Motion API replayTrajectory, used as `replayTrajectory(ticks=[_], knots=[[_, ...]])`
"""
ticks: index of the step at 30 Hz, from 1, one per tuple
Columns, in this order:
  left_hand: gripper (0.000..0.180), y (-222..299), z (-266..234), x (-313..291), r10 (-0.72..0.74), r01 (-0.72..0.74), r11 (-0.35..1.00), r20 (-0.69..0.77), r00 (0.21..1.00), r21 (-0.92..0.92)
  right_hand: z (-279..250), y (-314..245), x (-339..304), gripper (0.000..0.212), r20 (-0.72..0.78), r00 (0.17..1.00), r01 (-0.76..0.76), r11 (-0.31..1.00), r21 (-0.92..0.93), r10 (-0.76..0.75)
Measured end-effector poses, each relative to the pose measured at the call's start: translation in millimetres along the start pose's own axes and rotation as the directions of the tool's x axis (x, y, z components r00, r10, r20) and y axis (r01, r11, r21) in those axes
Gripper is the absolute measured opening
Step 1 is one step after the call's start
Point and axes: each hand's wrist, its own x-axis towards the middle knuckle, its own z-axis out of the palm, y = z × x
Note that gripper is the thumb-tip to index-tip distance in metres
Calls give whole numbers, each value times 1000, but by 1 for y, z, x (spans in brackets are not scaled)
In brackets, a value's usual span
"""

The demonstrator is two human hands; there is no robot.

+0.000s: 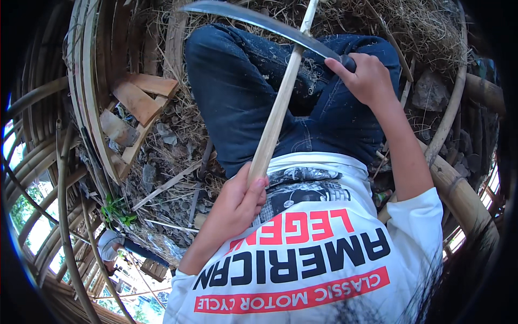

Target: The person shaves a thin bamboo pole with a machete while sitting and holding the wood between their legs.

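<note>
My left hand [242, 198] is closed round the near end of a long pale wooden strip [278, 110], close to my belly. The strip slants up and away between my knees, and its far end runs out of the top of the view. In my right hand [367, 78] is the dark handle of a machete with a long, slightly curved blade [259, 22]. The blade lies across the strip beyond its middle, with the tip pointing far left. Whether the edge bites into the wood cannot be made out. Small shavings cling to my blue jeans [226, 92].
Wood shavings [431, 32] cover the ground ahead of my knees. Cut wood blocks [137, 100] and long split strips [81, 81] lie at left. Thick bamboo poles [458, 189] stand at right, near a grey stone [430, 90]. Another person [109, 245] is at the lower left, beyond bamboo bars.
</note>
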Motion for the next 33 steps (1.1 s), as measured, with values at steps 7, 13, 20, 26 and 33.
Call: replayTrajectory(ticks=[7, 13, 20, 26, 33], knots=[[16, 6, -4, -8, -25, 26, 1000, -69, 997, 9, 14, 1, 22, 86, -174, 984, 9, 996, -88, -25], [14, 7, -5, -19, -55, 55, 996, -10, 998, -69, -13, 22, 58, 87, -134, 981, -145, 988, -46, 137], [21, -4, -16, -3, -16, 25, 993, 80, 997, -112, 12, -36, -5, 79, -14, 997, -75, 973, 219, 80], [33, -6, -28, 1, -83, 128, 945, 158, 984, -300, 14, -74, -80, 73, 23, 979, 188, 943, 273, -201], [32, -14, -15, -2, -80, 172, 892, 228, 970, -418, -20, -65, -98, 70, 127, 959, 222, 949, 222, -254]])
